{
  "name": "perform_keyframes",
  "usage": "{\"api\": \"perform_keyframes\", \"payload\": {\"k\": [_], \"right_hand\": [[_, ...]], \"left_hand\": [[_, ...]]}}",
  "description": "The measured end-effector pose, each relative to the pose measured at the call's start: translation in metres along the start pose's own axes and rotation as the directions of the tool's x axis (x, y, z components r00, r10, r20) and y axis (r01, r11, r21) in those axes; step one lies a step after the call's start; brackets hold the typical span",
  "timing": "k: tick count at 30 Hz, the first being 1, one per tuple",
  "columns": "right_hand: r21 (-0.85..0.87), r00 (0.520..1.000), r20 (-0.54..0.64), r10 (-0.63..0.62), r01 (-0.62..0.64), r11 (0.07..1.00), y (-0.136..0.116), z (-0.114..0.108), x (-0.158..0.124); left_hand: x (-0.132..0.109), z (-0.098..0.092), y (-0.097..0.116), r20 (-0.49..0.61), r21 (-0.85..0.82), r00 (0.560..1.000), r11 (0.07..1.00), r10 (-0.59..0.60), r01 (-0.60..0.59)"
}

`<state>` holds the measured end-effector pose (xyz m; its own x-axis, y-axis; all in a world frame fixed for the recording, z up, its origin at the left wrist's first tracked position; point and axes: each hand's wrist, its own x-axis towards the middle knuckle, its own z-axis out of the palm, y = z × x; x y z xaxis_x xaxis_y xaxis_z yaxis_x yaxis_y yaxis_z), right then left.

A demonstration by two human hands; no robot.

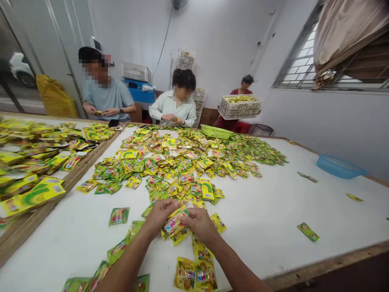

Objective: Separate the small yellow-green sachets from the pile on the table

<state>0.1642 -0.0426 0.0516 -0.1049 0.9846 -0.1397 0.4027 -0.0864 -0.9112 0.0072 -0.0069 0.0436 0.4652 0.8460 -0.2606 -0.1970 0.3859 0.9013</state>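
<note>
Near centre, btwn both hands: yellow carton, held over loose sachets
Long axis: slants near-L to far-R, printed face up twd cam
L hand: pinching carton's L/far side
R hand: gripping R end, thumb on face
Nearer hand: neither, both touching
Pile: just beyond, far side
Yellow packet pair: near side, on white table

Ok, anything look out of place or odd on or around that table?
Mildly: a few stray sachets lie scattered on the right side of the white table, apart from the main heap. Also, the beige curtain hangs bunched and askew at the window.
</note>
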Motion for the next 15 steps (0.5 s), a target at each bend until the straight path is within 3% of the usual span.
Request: {"api": "perform_keyframes", "payload": {"k": [3,8,12,15], "right_hand": [[0.022,0.987,-0.161,0.006,-0.002,1.0,0.011,0.003,0.003],[-0.182,0.938,-0.347,-0.023,-0.044,0.982,0.013,0.015,-0.005],[-0.293,0.868,-0.46,-0.188,0.052,0.955,0.025,0.018,-0.019],[-0.478,0.812,-0.482,-0.329,0.071,0.875,0.054,0.001,-0.038]], "left_hand": [[-0.002,0.002,0.002,0.001,0.061,1.0,0.998,0.001,-0.001],[-0.002,0.005,-0.004,0.16,0.312,0.987,0.949,-0.013,-0.039],[0.004,0.006,-0.012,0.1,0.4,0.995,0.915,0.01,-0.049],[0.005,0.004,-0.012,0.031,0.479,0.996,0.874,0.081,-0.086]]}}
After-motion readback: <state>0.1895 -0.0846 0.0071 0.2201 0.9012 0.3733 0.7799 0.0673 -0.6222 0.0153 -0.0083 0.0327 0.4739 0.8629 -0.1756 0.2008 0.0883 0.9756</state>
